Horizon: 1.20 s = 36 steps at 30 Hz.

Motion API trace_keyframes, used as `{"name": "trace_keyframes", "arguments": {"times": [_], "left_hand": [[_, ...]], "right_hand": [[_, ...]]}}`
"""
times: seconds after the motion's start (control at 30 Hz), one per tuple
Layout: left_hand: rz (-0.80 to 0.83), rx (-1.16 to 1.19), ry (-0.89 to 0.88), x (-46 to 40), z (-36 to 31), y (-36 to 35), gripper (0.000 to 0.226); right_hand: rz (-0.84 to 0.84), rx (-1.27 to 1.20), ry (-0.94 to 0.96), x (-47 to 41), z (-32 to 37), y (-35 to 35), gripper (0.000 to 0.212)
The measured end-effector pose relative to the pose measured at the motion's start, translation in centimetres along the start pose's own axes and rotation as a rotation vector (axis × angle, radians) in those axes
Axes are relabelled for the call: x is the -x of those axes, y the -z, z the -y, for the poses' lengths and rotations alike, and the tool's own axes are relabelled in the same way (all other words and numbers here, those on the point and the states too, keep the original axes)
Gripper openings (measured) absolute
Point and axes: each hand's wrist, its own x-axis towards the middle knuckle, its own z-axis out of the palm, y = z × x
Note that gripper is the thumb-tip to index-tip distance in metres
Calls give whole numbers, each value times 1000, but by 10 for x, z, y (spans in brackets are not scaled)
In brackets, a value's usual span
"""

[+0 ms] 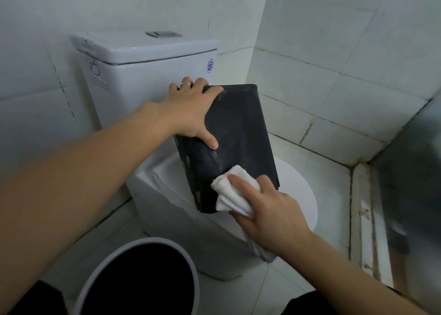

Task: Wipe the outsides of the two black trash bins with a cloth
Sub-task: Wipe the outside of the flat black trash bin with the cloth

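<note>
Resting tilted on the white toilet (167, 195) lid, in front of its cistern, the rectangular black bin (236, 135), scuffed with pale streaks, is gripped along its top corner by the left hand (191, 109), while the right hand (269, 209) pinches a folded white cloth (229, 190) against its lower edge.

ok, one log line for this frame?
left hand grips black bin | right hand presses white cloth on bin side | wiping underway
</note>
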Motion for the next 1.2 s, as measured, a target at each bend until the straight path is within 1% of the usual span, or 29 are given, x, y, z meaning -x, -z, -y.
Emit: {"name": "trace_keyframes", "arguments": {"times": [0.2, 0.27, 0.33, 0.4, 0.43, 0.5, 0.6, 0.67, 0.73, 0.87, 0.97, 1.07, 1.13, 1.2], "left_hand": [[5, 14, 10, 1, 1, 1, 134], [10, 22, 13, 0, 1, 1, 134], [12, 20, 14, 0, 0, 1, 135], [16, 23, 16, 0, 0, 1, 135], [14, 21, 14, 1, 0, 2, 135], [5, 5, 10, 2, -1, 2, 135], [-3, -13, 5, 4, -1, 2, 135], [-4, -11, 13, 5, -2, 2, 136], [-4, -15, 20, 4, -3, 1, 136], [0, 6, 14, 3, -2, 1, 136], [-9, 0, -16, 2, -4, 2, 135], [0, 6, -20, 1, -5, 4, 134], [2, 4, -24, 1, -4, 4, 134], [1, 8, -27, 2, -3, 4, 134]], "right_hand": [[-27, 50, -124, -9, -7, 6, 56], [-5, -5, -118, -8, -1, 5, 57], [22, -56, -71, -5, 7, 4, 60], [26, -61, -24, -2, 13, 3, 62], [22, -68, -34, -2, 13, 3, 62], [-3, -99, -99, -4, 7, 4, 60], [-51, -127, -244, -9, -11, 6, 57], [-62, -112, -286, -9, -16, 7, 55], [-36, -95, -235, -6, -8, 7, 55], [56, -86, -37, 6, 13, -2, 60], [7, -40, 38, 9, 12, 0, 58], [6, 5, 156, 16, 11, -1, 57], [7, 4, 152, 17, 12, -2, 58], [4, -9, 89, 13, 9, -1, 59]]}}
